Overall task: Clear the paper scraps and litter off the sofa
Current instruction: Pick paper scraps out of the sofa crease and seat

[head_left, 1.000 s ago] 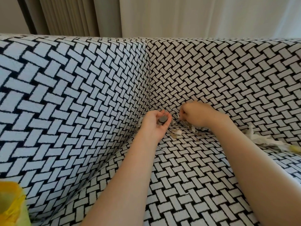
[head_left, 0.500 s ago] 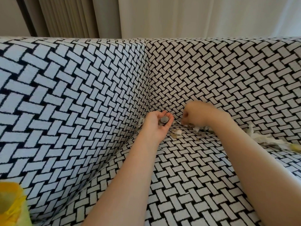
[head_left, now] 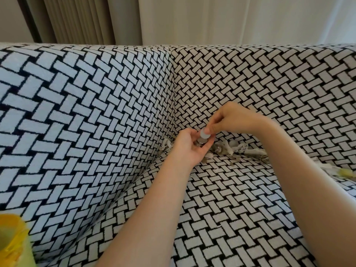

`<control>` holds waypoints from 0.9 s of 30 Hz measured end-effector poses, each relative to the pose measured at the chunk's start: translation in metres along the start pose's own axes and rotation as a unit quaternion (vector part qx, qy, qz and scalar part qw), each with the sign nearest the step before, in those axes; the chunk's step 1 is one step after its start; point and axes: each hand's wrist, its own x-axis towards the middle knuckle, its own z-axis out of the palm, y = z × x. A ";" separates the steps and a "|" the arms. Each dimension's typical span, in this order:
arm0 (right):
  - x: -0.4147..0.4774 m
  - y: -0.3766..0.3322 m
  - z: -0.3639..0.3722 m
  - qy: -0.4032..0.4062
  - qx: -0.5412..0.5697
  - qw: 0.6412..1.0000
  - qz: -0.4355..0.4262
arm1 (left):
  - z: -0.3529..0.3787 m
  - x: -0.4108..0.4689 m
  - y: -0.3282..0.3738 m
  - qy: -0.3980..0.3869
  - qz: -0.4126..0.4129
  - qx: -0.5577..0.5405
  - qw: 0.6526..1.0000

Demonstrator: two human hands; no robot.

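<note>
**Q:** What surface and room did the view show?
**A:** A sofa (head_left: 96, 132) in a black-and-white basket-weave cover filled most of the frame, with its inner corner just above centre. Along the top edge behind it hung a beige pleated curtain (head_left: 77, 18) at upper left and a white curtain (head_left: 231, 18) to its right. A blurred yellow plastic object (head_left: 11, 241) sat in the lower left corner.

**Q:** Where did the litter lie, and which way did it run?
**A:** The paper scraps (head_left: 227, 148) lay in the crease where seat met backrest, right of centre and just beyond the hands. Their line ran left to right along that crease. One twisted strip (head_left: 252, 151) had its long axis parallel to it. A separate corner scrap (head_left: 167, 145) sat left of the left hand, and a yellowish piece (head_left: 346, 172) lay near the right edge.

**Q:** How did the litter look?
**A:** It was white to grey, crumpled and torn into small pieces.

**Q:** And the hands?
**A:** The left hand (head_left: 189, 151) was palm up, with its fingers curled round a small stack of discs (head_left: 201, 144). The right hand (head_left: 233, 120) pinched a pale disc (head_left: 204, 134) between thumb and fingers, directly over that stack. Whether the disc touched the stack could not be told.
</note>
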 end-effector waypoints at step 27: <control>-0.010 -0.005 -0.011 0.003 -0.027 0.997 0.067 | -0.001 0.000 -0.005 -0.013 -0.023 0.028 0.999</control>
